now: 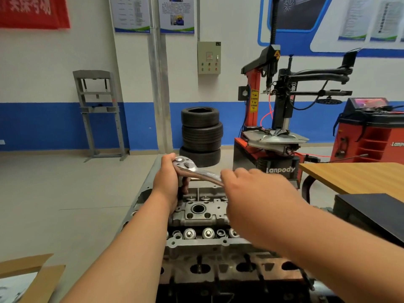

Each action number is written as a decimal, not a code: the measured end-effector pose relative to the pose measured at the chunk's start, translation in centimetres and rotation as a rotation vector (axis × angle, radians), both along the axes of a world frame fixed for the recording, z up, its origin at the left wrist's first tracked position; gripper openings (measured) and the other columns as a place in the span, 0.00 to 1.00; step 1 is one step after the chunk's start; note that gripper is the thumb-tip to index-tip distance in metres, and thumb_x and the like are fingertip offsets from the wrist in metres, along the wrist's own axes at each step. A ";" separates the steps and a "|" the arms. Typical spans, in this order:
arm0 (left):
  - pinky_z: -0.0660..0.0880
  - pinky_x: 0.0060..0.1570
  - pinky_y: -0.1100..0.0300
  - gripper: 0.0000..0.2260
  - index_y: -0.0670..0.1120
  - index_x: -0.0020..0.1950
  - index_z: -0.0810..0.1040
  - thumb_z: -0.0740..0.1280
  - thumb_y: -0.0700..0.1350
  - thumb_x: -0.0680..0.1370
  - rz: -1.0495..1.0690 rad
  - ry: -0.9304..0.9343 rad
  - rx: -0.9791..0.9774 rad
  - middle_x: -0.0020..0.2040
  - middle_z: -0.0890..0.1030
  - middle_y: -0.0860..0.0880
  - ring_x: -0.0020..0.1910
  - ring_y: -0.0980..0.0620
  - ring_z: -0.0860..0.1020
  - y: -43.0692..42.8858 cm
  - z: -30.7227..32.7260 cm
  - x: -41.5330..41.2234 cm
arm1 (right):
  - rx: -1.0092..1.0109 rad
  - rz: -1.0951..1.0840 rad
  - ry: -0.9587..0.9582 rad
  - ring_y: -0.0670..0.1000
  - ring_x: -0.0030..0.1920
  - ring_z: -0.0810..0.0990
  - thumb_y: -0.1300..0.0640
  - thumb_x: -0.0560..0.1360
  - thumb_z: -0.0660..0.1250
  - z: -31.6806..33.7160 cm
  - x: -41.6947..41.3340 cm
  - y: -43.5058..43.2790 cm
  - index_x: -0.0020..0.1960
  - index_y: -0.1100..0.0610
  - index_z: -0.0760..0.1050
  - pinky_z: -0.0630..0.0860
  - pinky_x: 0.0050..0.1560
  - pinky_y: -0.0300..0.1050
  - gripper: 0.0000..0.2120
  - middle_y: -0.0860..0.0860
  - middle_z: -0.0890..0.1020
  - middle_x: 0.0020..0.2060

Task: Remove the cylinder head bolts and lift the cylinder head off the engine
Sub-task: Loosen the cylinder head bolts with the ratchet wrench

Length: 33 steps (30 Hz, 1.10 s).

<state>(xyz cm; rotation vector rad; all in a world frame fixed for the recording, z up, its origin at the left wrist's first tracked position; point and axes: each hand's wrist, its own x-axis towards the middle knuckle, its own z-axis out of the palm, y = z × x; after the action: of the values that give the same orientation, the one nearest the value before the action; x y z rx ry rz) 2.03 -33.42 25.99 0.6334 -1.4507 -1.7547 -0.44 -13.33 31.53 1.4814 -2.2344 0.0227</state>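
Nearest, the cylinder head [203, 217] is showing its dark port face to the camera, sitting low and central on the engine block [207, 291], with valve spring caps [189, 234] running in a row along the top. The left hand [169, 182] is wrapping the ratchet [196, 170] at its head, steadying it over the far left corner; the bolt beneath is hidden. The right hand [251, 193], blurred, is curling round the handle end. Judging by the casting, the cylinder head is looking heavy, rigid and likely oily. With the bolts out, both hands are best going under opposite ends, lifting straight up, clear of the valve gear.
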 end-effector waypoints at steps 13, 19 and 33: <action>0.62 0.29 0.57 0.24 0.46 0.32 0.70 0.50 0.63 0.75 -0.013 -0.033 -0.041 0.23 0.70 0.49 0.22 0.52 0.63 -0.1 0.0 -0.6 | 0.004 -0.122 0.179 0.52 0.24 0.66 0.65 0.69 0.60 1.8 -3.1 -1.4 0.30 0.54 0.60 0.57 0.24 0.39 0.13 0.51 0.68 0.27; 0.64 0.28 0.57 0.21 0.46 0.35 0.68 0.51 0.63 0.74 0.009 -0.067 -0.040 0.25 0.70 0.49 0.23 0.52 0.64 0.2 0.3 -0.4 | -0.099 -0.048 0.313 0.51 0.23 0.67 0.55 0.72 0.64 1.0 -7.0 -2.1 0.35 0.55 0.68 0.56 0.25 0.36 0.09 0.50 0.69 0.27; 0.65 0.29 0.57 0.21 0.48 0.33 0.71 0.55 0.66 0.67 0.042 -0.063 -0.129 0.26 0.70 0.51 0.23 0.55 0.66 0.4 -0.2 -0.1 | -0.044 -0.199 -0.100 0.55 0.45 0.67 0.61 0.74 0.61 0.8 -12.3 -13.7 0.53 0.56 0.72 0.67 0.50 0.54 0.08 0.54 0.71 0.40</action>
<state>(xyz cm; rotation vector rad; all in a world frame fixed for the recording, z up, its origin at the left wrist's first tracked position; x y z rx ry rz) 1.96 -33.00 25.75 0.6513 -1.5682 -1.6071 -12.74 -27.00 32.33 1.2545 -2.4351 0.0846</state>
